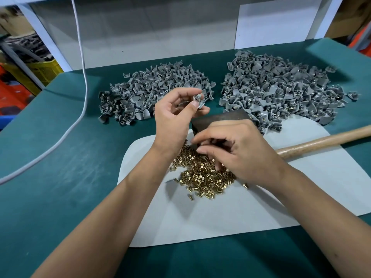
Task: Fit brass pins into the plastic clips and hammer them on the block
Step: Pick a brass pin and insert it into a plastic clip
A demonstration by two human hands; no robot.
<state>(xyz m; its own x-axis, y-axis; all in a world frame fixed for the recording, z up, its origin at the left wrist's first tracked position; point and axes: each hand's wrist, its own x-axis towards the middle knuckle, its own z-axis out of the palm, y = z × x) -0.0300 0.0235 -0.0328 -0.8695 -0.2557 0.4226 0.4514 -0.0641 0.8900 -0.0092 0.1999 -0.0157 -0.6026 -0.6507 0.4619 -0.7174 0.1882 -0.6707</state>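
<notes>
My left hand (176,115) is raised above the table and pinches one grey plastic clip (198,100) between thumb and fingers. My right hand (236,149) rests palm down on the heap of small brass pins (200,173), its fingertips curled into the pins; whether they hold one is hidden. A dark metal block (216,120) stands just beyond my right hand, partly covered by it. The wooden hammer handle (325,142) lies on the right; its head is hidden behind my right hand.
Two big heaps of grey clips lie at the back: a left pile (152,93), and a right pile (281,89) where brass shows in some clips. A white sheet (220,217) covers the green table mat (70,157). A white cable (84,77) runs along the left.
</notes>
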